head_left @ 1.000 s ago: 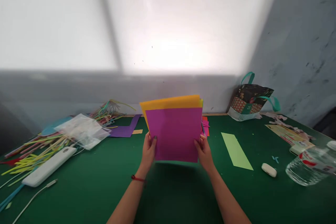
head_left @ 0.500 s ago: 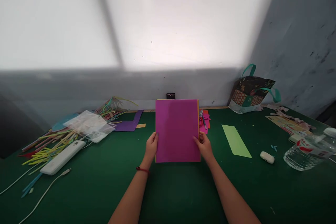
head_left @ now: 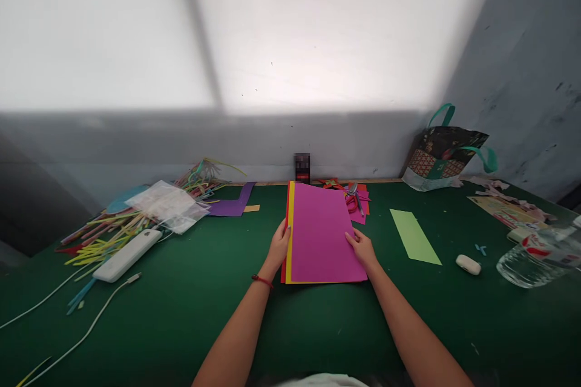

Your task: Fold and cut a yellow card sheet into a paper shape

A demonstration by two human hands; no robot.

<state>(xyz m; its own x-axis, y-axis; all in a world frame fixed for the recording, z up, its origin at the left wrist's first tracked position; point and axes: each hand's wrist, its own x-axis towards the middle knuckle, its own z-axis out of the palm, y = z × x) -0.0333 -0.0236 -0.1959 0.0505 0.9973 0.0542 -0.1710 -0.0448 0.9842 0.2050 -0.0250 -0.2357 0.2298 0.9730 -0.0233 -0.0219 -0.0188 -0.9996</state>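
Both my hands hold a small stack of coloured paper sheets (head_left: 324, 236), magenta on top, with yellow and red edges showing on the left. My left hand (head_left: 278, 248) grips the left edge, thumb in front and the other fingers hidden behind. On the right edge my right hand (head_left: 362, 248) is closed, thumb over the magenta face. The stack tilts up above the green table (head_left: 218, 314). Just behind its right side lie scissors (head_left: 352, 198) on pink and orange paper pieces (head_left: 360, 215). A pale green paper strip (head_left: 414, 236) lies to the right of my right hand.
At left are paper strips (head_left: 97, 245), a clear plastic bag (head_left: 167, 208), a white power bank (head_left: 128, 256) with a cable, and purple paper (head_left: 229, 208). To the right stand a patterned bag (head_left: 438, 160), a white case (head_left: 468, 264) and a water bottle (head_left: 529, 263) lying tilted.
The stack has turned and leaned back, so its yellow and red left edges now fan out. Both hands still hold it. The view has shifted slightly, revealing more of the scissors behind.
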